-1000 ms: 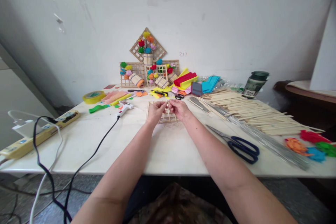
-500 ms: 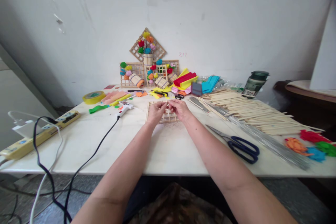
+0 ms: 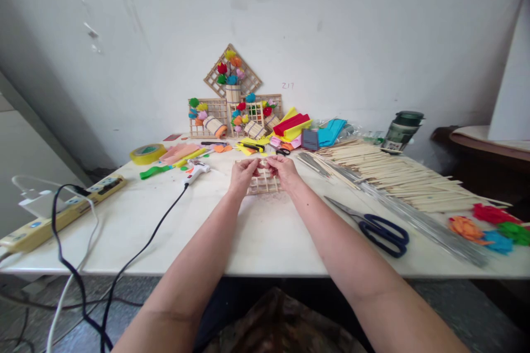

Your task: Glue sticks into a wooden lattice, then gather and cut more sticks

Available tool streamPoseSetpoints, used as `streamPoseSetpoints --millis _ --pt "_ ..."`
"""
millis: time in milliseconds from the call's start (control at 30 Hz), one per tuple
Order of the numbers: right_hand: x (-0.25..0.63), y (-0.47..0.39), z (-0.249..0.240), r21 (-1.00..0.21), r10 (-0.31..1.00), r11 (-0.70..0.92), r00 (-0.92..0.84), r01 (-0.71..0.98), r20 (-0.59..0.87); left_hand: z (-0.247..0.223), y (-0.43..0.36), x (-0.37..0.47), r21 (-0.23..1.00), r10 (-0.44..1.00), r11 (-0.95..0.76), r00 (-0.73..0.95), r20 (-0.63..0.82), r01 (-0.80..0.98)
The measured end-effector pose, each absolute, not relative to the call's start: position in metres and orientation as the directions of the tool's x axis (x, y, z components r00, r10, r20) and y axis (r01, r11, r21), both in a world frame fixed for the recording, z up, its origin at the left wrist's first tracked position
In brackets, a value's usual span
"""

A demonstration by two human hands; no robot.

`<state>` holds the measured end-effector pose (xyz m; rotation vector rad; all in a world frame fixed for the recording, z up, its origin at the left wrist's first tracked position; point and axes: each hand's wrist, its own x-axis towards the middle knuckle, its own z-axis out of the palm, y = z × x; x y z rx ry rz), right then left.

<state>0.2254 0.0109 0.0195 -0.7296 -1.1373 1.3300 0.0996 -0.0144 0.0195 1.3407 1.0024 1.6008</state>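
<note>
Hands [image 3: 265, 172] grip wooden lattice [image 3: 263, 183] on white table [image 3: 265, 237] (cluttered).

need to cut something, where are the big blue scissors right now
In the head view, the blue scissors lie on the white table, right of the right hand, just before the wooden stick pile.

The wooden lattice [image 3: 264, 181] between the hands is pale tan, a grid of thin crossed sticks. The table [image 3: 265, 234] is off-white. To the near right, the scissors [image 3: 383, 231] have dark blue handles and grey blades. The stick pile [image 3: 397, 176] on the right is light natural wood. At the far right edge lie paper flowers [image 3: 492, 223] in red, orange, blue and green. On the left, the tape roll [image 3: 148, 153] is yellow, the power strip [image 3: 53, 215] is cream, and its cord [image 3: 136, 253] is black. The wall [image 3: 265, 27] is grey-white.
</note>
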Motion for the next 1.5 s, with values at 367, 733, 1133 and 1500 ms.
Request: streamPoseSetpoints --millis 367,733,1133,1500 --pt "0.221 0.012 0.017 -0.971 0.979 0.158 -0.096 -0.182 0.177 0.015 -0.011 0.090 0.879 0.993 -0.121 -0.060 0.105 -0.462" --pt "0.219 0.010 0.016 -0.977 0.976 0.061 -0.194 -0.202 0.101 0.013 -0.004 0.088 0.781 0.997 -0.082 -0.056 0.061 -0.619" --pt "0.205 -0.010 0.019 -0.992 0.875 -0.128 -0.473 -0.023 -0.102 0.015 -0.005 0.086 0.795 0.953 -0.302 -0.193 0.234 -0.526" --pt "0.216 0.008 0.022 -0.934 0.945 0.249 -0.145 -0.257 0.292 0.010 -0.010 0.094 0.968 0.991 -0.053 0.106 0.081 -0.245"
